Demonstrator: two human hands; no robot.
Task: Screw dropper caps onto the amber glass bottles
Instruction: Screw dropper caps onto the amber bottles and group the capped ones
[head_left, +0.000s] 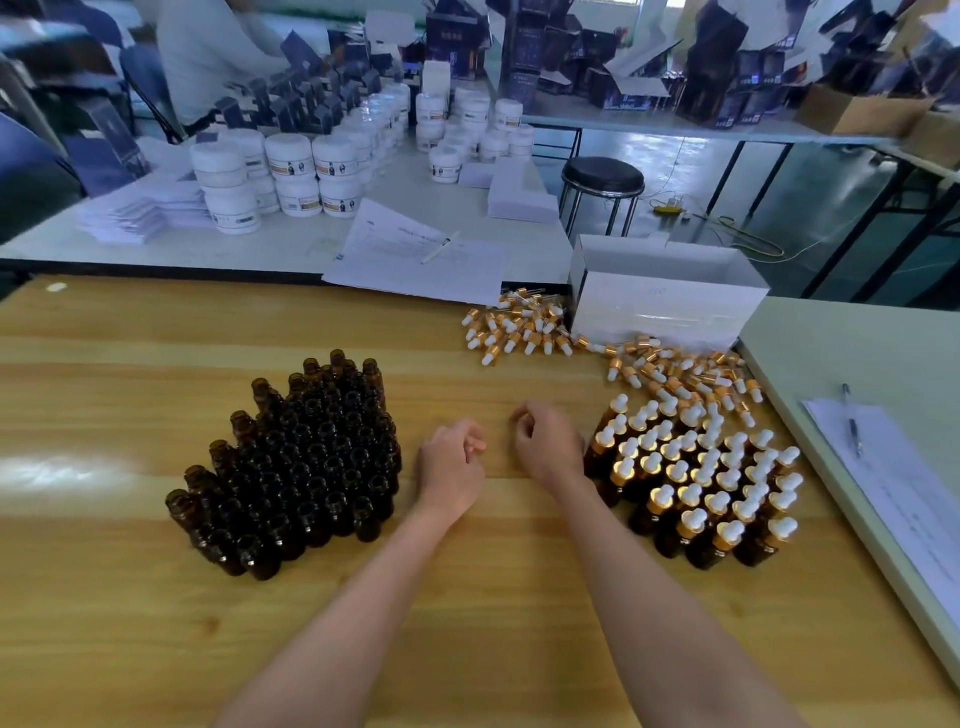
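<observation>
Centre of desk (156, 623): left hand (451, 467) and right hand (551, 444) side by side, apart; fingers of both loosely curled, gripping nothing visible. Left of hands: block of uncapped amber bottles (296, 467), upright. Right, just beside right wrist: capped bottles (701, 483), white bulbs up. Beyond: loose dropper caps (524, 330) scattered beside white box (665, 306).

The left hand (451, 465) and right hand (549, 441) rest loosely curled on the wooden surface (156, 623), between uncapped amber bottles (296, 467) and capped bottles (701, 483); loose dropper caps (519, 327) lie beyond.
</observation>
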